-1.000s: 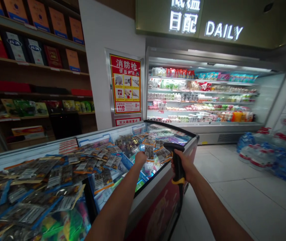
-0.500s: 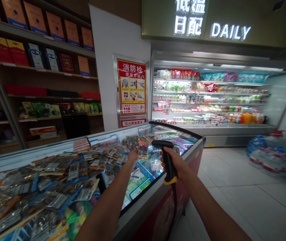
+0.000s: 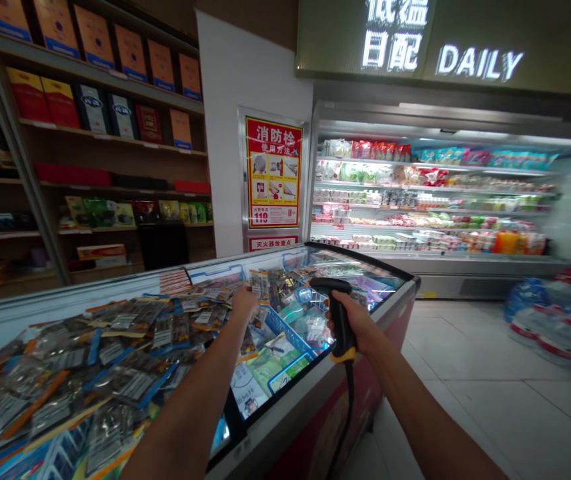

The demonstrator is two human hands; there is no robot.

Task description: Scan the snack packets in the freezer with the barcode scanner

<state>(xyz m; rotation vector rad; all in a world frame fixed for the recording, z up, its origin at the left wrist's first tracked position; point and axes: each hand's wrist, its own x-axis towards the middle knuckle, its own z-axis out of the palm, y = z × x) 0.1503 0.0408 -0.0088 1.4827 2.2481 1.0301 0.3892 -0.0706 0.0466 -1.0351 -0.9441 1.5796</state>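
My right hand (image 3: 358, 327) is wrapped round the handle of a black barcode scanner (image 3: 341, 323) with yellow trim. Its head faces left over the freezer, and a dark cable hangs from the grip. My left hand (image 3: 244, 305) reaches over the pile of clear snack packets (image 3: 138, 333) on the glass freezer top. Its fingers are closed at the edge of a small packet (image 3: 260, 283), and the far side of the grip is hidden. Many packets have orange or blue edges and grey printed labels.
Through the chest freezer (image 3: 315, 380) glass show blue baskets (image 3: 285, 328) and green packages (image 3: 278, 357). Behind stand a lit refrigerated display (image 3: 435, 200) and shelves of boxes (image 3: 110, 120). Bottled water packs (image 3: 555, 320) sit on the floor at right.
My left hand has moved left with the packet, away from the scanner. The view has turned slightly left. My right hand still holds the scanner in much the same place.
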